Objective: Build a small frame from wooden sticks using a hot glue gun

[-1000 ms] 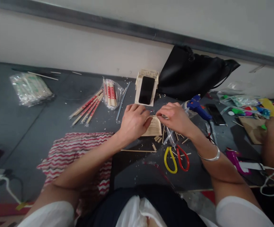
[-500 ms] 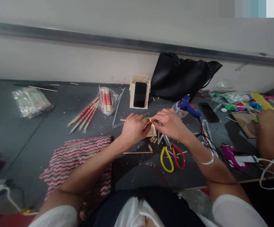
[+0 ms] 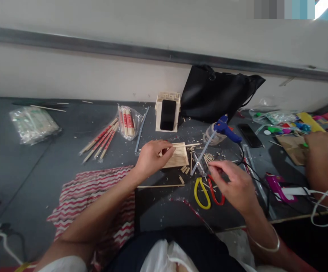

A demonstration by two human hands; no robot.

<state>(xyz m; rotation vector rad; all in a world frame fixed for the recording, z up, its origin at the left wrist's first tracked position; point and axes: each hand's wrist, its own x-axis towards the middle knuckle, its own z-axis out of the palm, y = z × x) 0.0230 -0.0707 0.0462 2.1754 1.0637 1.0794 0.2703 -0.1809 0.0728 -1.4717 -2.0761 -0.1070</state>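
My left hand [image 3: 152,158] is curled over the left part of a small panel of thin wooden sticks [image 3: 179,155], its thumb and fingers closed on it. That hand hides part of the panel. My right hand [image 3: 234,185] is over the scissors [image 3: 202,194] with one yellow and one red handle. Its thumb and fingers are pinched beside short cut sticks [image 3: 206,158]; whatever is between them is too small to make out. The blue glue gun [image 3: 226,128] rests beyond, a clear glue stick [image 3: 205,153] jutting from it toward the scissors.
A phone [image 3: 168,115] leans on a wooden stick structure [image 3: 168,95] at the wall. Left lie bagged chopsticks [image 3: 127,122], a plastic packet [image 3: 33,124] and a striped cloth [image 3: 96,196]. A black bag [image 3: 220,90] stands behind. At right are cables and another person's hand [image 3: 319,147].
My hands were together over the panel and have come apart. The right one moved right and toward me, beside the scissors. My left hand shifted slightly left, and more of the panel shows.
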